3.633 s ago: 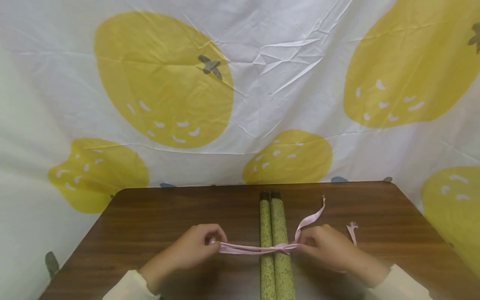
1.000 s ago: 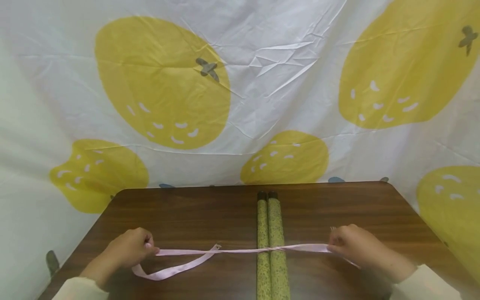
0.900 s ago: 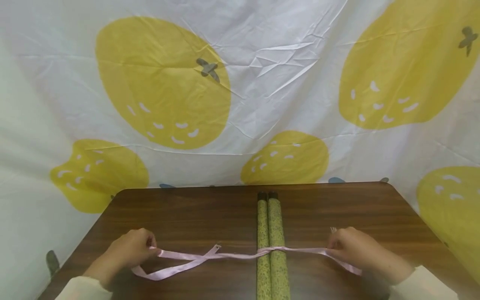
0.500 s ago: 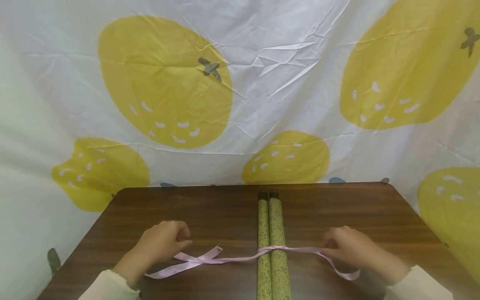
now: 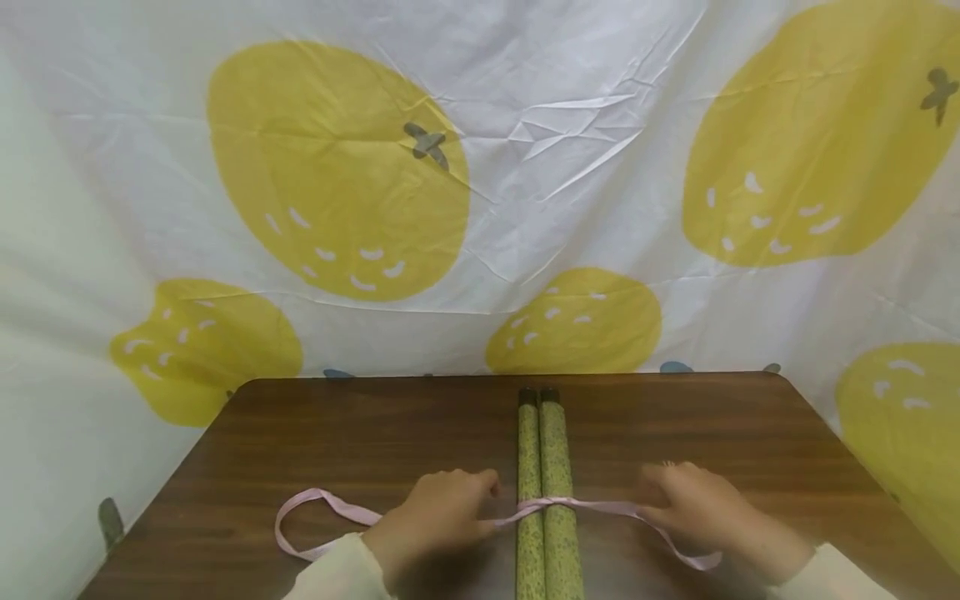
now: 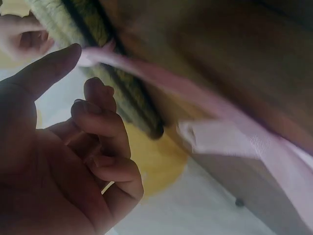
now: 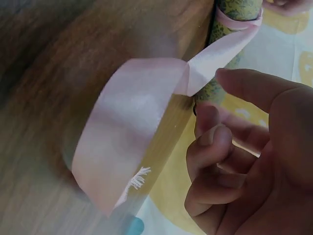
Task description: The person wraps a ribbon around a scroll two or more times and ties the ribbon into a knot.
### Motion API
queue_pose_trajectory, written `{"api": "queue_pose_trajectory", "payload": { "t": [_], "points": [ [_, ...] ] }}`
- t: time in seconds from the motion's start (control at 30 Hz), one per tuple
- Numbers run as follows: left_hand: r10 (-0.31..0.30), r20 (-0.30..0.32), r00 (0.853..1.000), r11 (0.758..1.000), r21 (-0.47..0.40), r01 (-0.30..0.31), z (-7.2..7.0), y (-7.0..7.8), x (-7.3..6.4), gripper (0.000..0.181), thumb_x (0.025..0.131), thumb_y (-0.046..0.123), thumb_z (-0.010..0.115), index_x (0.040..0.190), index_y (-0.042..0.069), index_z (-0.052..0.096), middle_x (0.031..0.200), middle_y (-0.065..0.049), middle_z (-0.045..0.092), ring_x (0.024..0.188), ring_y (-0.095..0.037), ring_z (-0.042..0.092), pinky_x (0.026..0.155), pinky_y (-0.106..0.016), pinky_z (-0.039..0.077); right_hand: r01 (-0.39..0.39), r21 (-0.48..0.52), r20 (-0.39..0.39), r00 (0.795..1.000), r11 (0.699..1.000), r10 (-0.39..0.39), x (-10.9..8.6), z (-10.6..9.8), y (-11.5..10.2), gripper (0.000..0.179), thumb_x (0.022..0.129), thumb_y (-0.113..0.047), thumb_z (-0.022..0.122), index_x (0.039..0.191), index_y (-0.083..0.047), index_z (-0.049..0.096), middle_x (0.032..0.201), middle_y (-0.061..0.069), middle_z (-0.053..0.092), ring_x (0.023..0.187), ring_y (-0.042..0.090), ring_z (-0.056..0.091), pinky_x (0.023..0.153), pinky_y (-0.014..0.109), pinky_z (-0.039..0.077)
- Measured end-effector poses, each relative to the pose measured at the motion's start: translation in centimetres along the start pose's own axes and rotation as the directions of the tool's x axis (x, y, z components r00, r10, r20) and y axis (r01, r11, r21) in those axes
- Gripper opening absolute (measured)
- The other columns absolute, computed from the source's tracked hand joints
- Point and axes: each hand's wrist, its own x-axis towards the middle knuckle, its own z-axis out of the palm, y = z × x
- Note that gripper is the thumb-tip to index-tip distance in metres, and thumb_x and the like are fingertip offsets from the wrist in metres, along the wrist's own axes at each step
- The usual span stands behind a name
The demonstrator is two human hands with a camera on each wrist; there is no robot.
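Note:
Two slim rolls, yellow-green and patterned with dark end caps, lie side by side; I mark the left roll (image 5: 529,450) and the right roll (image 5: 557,450). A pink satin ribbon (image 5: 607,506) crosses both and wraps round them. My left hand (image 5: 435,512) is just left of the rolls, over the ribbon; in the left wrist view its thumb and loosely bent fingers stand apart, the ribbon (image 6: 205,98) running beyond the thumb tip. My right hand (image 5: 697,504) hovers at the right-hand length, thumb and fingers apart, with the ribbon (image 7: 127,103) hanging in a curve to a frayed end.
The rolls lie on a dark wood-grain table (image 5: 360,433) with rounded far corners. A loop of ribbon rests on the table left of my left hand. Behind stands a white curtain (image 5: 420,342) printed with big yellow lemons.
My left hand has let go of the ribbon's left end and moved right, close to the rolls. The ribbon, pulled taut a second ago, now lies slack. My right hand has loosened its pinch, almost in place.

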Motion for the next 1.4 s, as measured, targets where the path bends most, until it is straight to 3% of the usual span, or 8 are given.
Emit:
{"api": "queue_pose_trajectory", "payload": {
  "t": [0.17,0.33,0.43,0.73,0.97,1.13,1.27,1.4],
  "points": [
    [0.038,0.004,0.999,0.999,0.018,-0.038,1.6,0.9,1.2,0.018,0.078,0.029,0.075,0.09,0.022,0.063,0.07,0.01,0.06,0.06,-0.01,0.052,0.054,-0.03,0.042,-0.045,-0.033,-0.013,0.999,0.998,0.045,-0.1,0.4,-0.2,0.031,0.082,-0.037,0.079,0.103,-0.018,0.065,0.09,-0.005,0.068,0.078,0.018,0.063,0.06,0.038,0.053],
    [0.031,0.011,0.999,0.997,0.065,-0.031,2.3,1.1,1.6,0.018,0.076,0.024,0.074,0.071,0.025,0.057,0.061,0.012,0.051,0.055,-0.009,0.046,0.051,-0.03,0.038,-0.005,0.0,0.014,1.0,1.0,0.005,0.0,0.9,-0.2,0.015,0.085,-0.028,0.075,0.086,-0.019,0.062,0.073,-0.011,0.058,0.066,0.007,0.053,0.053,0.027,0.045],
    [0.029,0.002,1.0,0.998,0.054,-0.029,2.3,1.0,1.6,0.021,0.075,0.021,0.073,0.066,0.025,0.054,0.059,0.012,0.048,0.053,-0.009,0.045,0.05,-0.029,0.037,0.002,-0.001,0.018,1.0,1.0,-0.002,0.0,1.1,-0.2,0.017,0.084,-0.024,0.074,0.077,-0.022,0.059,0.068,-0.015,0.053,0.062,0.003,0.047,0.051,0.025,0.041],
    [0.044,-0.06,0.997,0.996,-0.08,-0.048,0.7,1.1,1.3,0.014,0.073,0.018,0.072,0.068,0.023,0.06,0.06,0.016,0.05,0.054,-0.004,0.045,0.05,-0.024,0.037,0.026,0.062,-0.002,1.0,0.998,-0.026,-0.6,-0.4,0.7,0.011,0.089,-0.032,0.072,0.087,-0.022,0.07,0.068,-0.018,0.06,0.058,-0.002,0.051,0.05,0.022,0.043],
    [0.034,-0.08,0.996,0.981,-0.188,-0.049,-0.3,1.7,1.3,0.009,0.079,0.023,0.074,0.074,0.022,0.067,0.064,0.017,0.055,0.058,-0.001,0.049,0.055,-0.021,0.041,-0.157,0.041,-0.012,0.987,0.987,0.158,-1.4,-1.8,2.9,0.012,0.09,-0.023,0.069,0.08,-0.018,0.064,0.06,-0.009,0.047,0.053,0.006,0.042,0.046,0.025,0.035],
    [0.054,-0.101,0.993,0.957,-0.277,-0.08,-0.8,2.1,1.2,0.011,0.082,0.023,0.074,0.075,0.021,0.067,0.064,0.016,0.055,0.057,0.001,0.048,0.056,-0.018,0.042,-0.268,-0.01,0.023,0.963,0.963,0.269,-1.8,-1.5,4.5,0.027,0.089,-0.033,0.069,0.075,-0.015,0.055,0.062,-0.004,0.046,0.057,0.014,0.045,0.049,0.031,0.034],
    [0.085,-0.115,0.99,0.93,-0.347,-0.12,-0.8,2.3,1.4,0.012,0.084,0.022,0.076,0.076,0.02,0.068,0.065,0.016,0.056,0.059,0.003,0.049,0.058,-0.016,0.045,-0.268,0.021,0.063,0.962,0.963,0.266,-1.6,-0.4,5.1,0.033,0.087,-0.04,0.071,0.076,-0.013,0.056,0.062,-0.004,0.048,0.055,0.013,0.045,0.049,0.029,0.035],
    [0.099,-0.136,0.986,0.91,-0.388,-0.145,-0.8,2.4,1.6,0.009,0.085,0.017,0.076,0.078,0.017,0.07,0.067,0.015,0.058,0.06,0.004,0.05,0.06,-0.015,0.047,-0.229,0.047,0.037,0.973,0.972,0.227,-1.0,0.0,5.0,0.019,0.087,-0.027,0.07,0.083,-0.01,0.062,0.063,-0.004,0.049,0.055,0.013,0.045,0.048,0.029,0.037]
  ]
}}
